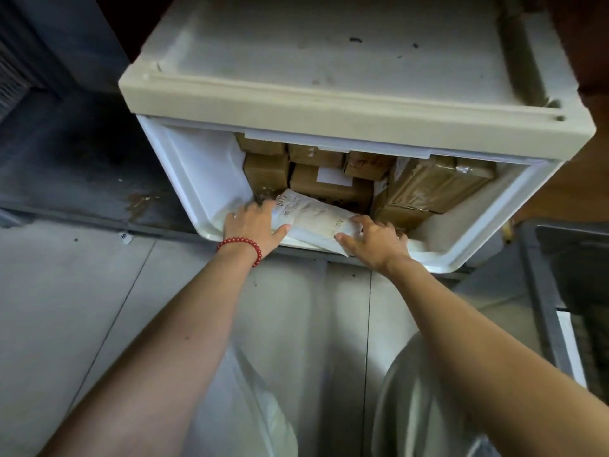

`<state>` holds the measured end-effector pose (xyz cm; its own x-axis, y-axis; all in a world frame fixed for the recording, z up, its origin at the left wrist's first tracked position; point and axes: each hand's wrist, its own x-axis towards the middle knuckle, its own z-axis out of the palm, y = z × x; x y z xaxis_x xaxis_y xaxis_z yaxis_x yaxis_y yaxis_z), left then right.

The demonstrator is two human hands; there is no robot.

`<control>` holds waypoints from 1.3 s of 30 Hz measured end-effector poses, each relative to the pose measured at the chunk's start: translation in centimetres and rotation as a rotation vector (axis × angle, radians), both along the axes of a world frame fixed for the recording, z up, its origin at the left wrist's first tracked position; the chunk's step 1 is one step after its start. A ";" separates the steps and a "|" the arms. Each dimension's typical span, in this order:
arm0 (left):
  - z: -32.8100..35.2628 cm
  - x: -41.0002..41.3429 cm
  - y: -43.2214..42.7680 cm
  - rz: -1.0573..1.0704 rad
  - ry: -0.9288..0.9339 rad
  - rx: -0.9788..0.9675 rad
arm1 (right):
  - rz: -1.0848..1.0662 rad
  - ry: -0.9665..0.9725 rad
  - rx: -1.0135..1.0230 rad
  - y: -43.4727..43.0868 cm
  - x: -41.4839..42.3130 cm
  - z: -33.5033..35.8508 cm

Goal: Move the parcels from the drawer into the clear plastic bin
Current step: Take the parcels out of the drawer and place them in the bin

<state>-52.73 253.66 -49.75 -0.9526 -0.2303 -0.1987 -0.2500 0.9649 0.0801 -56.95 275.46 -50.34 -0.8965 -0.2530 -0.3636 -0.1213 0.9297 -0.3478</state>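
An open white drawer (184, 179) sticks out from under a cream plastic cabinet top (329, 61). Several brown cardboard parcels (435, 186) fill its back and right side. A flat white mailer parcel (313, 214) lies at the drawer's front. My left hand (253, 225), with a red bead bracelet on its wrist, grips the mailer's left end. The right end is held by my right hand (375, 239). The clear plastic bin is not plainly in view.
A grey crate or rack (566, 291) stands at the right edge, partly cut off. Pale floor tiles (82, 308) lie below, with a dark stained strip to the left of the drawer. My knees in light trousers fill the bottom centre.
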 end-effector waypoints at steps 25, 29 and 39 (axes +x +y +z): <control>10.1 12.3 2.9 0.064 0.236 0.212 | 0.089 0.170 -0.456 5.0 10.4 9.1; 11.2 15.3 3.6 0.055 0.321 0.209 | 0.126 0.239 -0.479 6.4 12.6 10.3; 12.4 18.2 4.4 0.064 0.559 0.297 | 0.024 0.313 -0.635 8.2 14.0 11.8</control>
